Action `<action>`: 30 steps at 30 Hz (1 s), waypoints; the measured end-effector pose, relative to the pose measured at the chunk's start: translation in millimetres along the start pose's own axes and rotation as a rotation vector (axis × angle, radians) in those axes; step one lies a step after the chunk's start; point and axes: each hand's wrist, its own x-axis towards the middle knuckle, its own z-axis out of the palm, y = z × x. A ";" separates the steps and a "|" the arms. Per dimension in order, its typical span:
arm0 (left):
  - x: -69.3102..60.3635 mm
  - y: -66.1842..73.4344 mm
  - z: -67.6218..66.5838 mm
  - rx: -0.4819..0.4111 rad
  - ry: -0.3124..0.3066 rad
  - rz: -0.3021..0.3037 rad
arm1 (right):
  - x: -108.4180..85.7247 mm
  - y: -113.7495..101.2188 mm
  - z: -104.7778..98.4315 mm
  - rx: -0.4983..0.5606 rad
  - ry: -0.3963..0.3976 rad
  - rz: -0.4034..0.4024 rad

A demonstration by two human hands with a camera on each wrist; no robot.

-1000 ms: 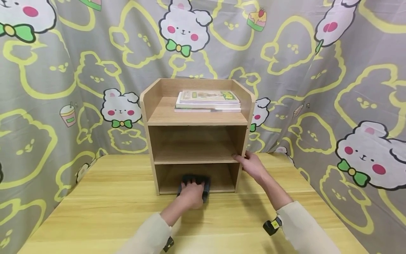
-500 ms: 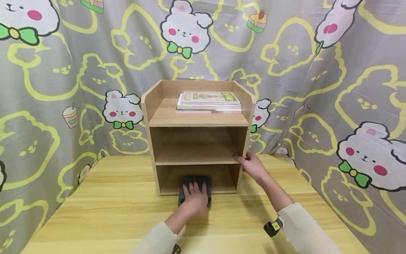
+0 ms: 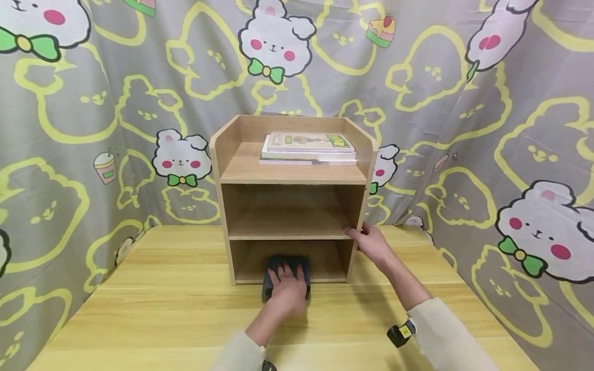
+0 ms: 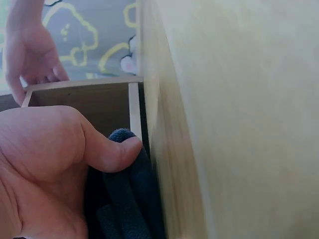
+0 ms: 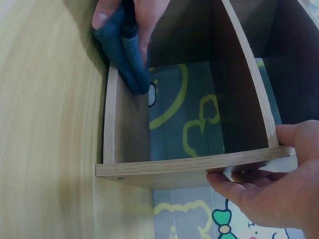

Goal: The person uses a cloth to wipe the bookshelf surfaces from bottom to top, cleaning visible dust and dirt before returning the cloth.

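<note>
A folded dark blue-grey cloth lies at the front edge of the shelf unit's lowest compartment. The left hand is over it, fingers spread on top in the head view. In the left wrist view the thumb of the left hand bends over the folded cloth; the right wrist view shows the cloth pinched between thumb and fingers at the bottom board. The right hand grips the wooden shelf unit by its right side panel, thumb at the middle shelf's front and fingers outside.
Several books lie stacked on the unit's top shelf. The unit stands on a light wooden table. A patterned grey curtain hangs behind and along both sides.
The left hand has moved slightly right and toward the person, its fingers more spread over the cloth. The right hand keeps its place on the side panel.
</note>
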 end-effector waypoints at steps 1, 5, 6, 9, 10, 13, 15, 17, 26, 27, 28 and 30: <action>-0.3 0.1 0.0 -0.009 0.004 0.001 | -0.3 -0.4 -0.1 0.005 -0.002 0.002; -0.5 -2.9 -2.8 -0.032 0.012 0.017 | 0.1 -0.5 -0.1 0.007 0.002 0.007; -0.6 -4.9 -4.9 -0.050 0.004 0.026 | 0.1 -0.4 -0.1 0.009 0.004 0.008; -0.5 -15.5 -15.2 -0.171 -0.034 0.073 | 1.5 1.4 -0.1 0.010 0.004 0.006; -0.3 -20.4 -19.6 -0.229 -0.038 0.091 | 1.8 2.0 0.0 0.010 0.005 0.007; 0.3 -38.2 -34.5 -0.441 -0.023 0.128 | 1.8 2.9 -0.2 0.008 0.011 0.006; 0.2 -51.7 -46.0 -0.538 0.039 0.138 | 1.7 3.1 -0.6 0.000 0.019 0.007; -2.5 -65.8 -59.2 -0.613 0.104 0.140 | 1.0 3.4 -0.3 -0.006 0.022 0.004; -29.7 -121.9 -111.1 -0.889 0.452 0.001 | 0.7 1.0 -0.3 -0.010 0.019 -0.008; -30.6 -125.2 -112.4 -0.909 0.536 -0.033 | 0.8 1.5 -0.2 -0.011 0.019 -0.009; -31.0 -127.5 -112.8 -0.924 0.621 -0.076 | 1.0 2.0 -0.2 -0.012 0.019 -0.009; -30.5 -130.7 -111.4 -0.932 0.771 -0.158 | 1.0 3.3 -0.3 -0.014 0.016 -0.007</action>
